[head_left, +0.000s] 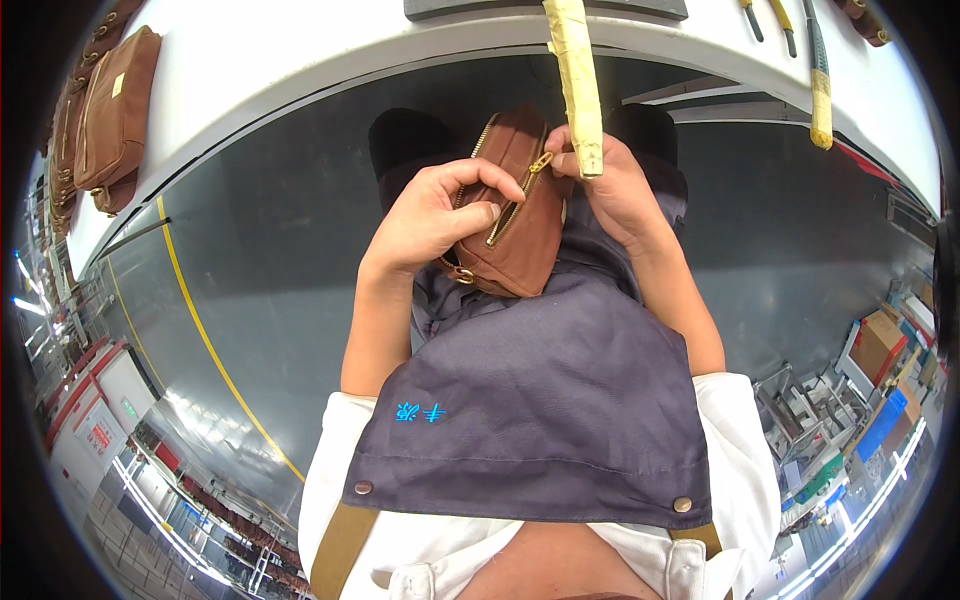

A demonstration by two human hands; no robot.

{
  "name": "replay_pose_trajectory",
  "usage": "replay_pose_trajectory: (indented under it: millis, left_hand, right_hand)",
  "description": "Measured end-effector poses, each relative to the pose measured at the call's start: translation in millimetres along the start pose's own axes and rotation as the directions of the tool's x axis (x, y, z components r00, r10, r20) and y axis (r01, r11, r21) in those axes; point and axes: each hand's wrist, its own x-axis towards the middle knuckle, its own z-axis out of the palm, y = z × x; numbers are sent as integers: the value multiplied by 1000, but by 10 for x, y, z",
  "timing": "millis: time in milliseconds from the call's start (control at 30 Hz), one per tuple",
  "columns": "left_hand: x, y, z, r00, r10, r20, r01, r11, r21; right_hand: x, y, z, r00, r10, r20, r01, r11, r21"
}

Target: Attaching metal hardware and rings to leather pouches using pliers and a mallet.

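Observation:
A small brown leather bag [530, 245] rests on my lap, tilted, with brass-toothed zippers along its panels. My left hand [430, 215] grips its left side, the thumb and forefinger bent over the slightly parted front zipper [503, 222]. At the upper end of that zipper, the fingers of my right hand [615, 190] pinch the gold zipper pull [541, 162]. Part of the right hand's fingers is hidden behind a bar wrapped in yellow tape [575, 90]. A metal ring [463, 275] shows at the bag's lower left corner.
The white table [300, 50] curves across the front, and the taped bar juts from it toward me. Several brown bags [120, 110] are piled at its left end. Yellow-handled tools [820, 100] lie at the right. Boxes [878, 345] stand behind on the right.

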Motion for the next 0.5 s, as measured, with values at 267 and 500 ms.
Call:
replay_pose_trajectory:
  millis: [267,500]
  left_hand:
    - [45,-86,-40,998,-4,-58,6,999,34]
    - [41,-67,-32,998,-18,-64,17,1000,-10]
  right_hand:
    - [-23,-33,173,995,-26,-101,26,1000,-1]
    - [-7,34,138,998,11,-60,-19,991,-133]
